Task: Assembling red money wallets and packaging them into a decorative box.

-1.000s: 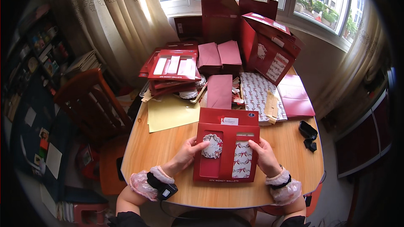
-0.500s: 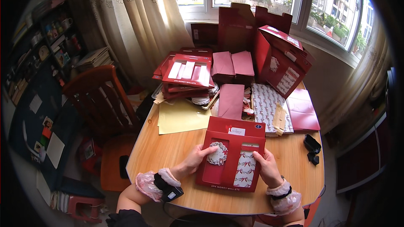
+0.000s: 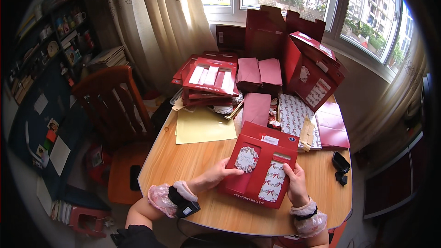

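Between my hands is a flat red cardboard pack point(image 3: 250, 188) with window cut-outs, tilted above the near part of the table. Through its windows show a white wreath-shaped tag point(image 3: 247, 160) and a white patterned card point(image 3: 273, 181) with red bows. My left hand point(image 3: 215, 175) grips the pack's left edge, its thumb lying on the front just below the wreath tag. On the right edge, my right hand point(image 3: 297, 184) holds it with the thumb on the front beside the patterned card. The other fingers of both hands are partly hidden behind the pack.
Pink envelopes point(image 3: 255, 74) and stacked red packs point(image 3: 216, 77) stand at the back of the wooden table point(image 3: 183, 158). Yellow sheets point(image 3: 206, 127) lie left, patterned sheets point(image 3: 291, 110) right. A large red carton point(image 3: 307, 71) leans near the window; a small black case point(image 3: 341, 161) sits right.
The red pack has turned slightly clockwise. My left thumb has slid down from the wreath tag to just below it. The whole view has shifted a little.
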A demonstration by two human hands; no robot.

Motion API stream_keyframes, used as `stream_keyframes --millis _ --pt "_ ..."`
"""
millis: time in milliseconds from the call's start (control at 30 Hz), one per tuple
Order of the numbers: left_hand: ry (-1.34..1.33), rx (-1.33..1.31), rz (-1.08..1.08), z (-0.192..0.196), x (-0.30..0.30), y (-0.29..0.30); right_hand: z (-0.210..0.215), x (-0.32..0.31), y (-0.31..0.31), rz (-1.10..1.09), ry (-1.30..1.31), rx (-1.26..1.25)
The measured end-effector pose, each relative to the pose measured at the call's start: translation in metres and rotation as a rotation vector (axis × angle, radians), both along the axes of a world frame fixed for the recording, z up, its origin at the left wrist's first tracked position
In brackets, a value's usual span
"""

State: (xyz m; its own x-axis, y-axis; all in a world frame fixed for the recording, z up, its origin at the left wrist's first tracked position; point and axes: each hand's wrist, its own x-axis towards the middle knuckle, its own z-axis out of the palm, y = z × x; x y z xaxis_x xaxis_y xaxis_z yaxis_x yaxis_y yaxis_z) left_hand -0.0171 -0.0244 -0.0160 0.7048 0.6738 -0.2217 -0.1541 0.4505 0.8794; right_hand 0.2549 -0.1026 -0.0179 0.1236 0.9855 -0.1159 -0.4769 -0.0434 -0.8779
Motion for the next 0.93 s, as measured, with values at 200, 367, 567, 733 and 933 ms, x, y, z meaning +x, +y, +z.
stream_keyframes --millis 200,367,567,733,933 --pt "-0.024 0.015 0.014 0.005 0.002 -0.002 0.003 0.005 0.002 -0.029 0.036 0.007" --pt "-0.029 0.044 -0.046 -0.010 -0.002 0.007 0.027 0.031 0.007 0.042 0.139 -0.049" --pt "-0.035 0.021 -0.174 0.006 -0.002 0.003 0.027 0.074 0.006 0.146 -0.116 -0.182" --pt "-0.012 0.032 -0.109 0.006 -0.005 0.006 0.028 0.075 0.008 0.327 -0.113 -0.240" --pt "-0.411 -0.395 0.022 -0.026 -0.015 0.013 0.034 0.076 0.011 0.201 0.001 -0.178"
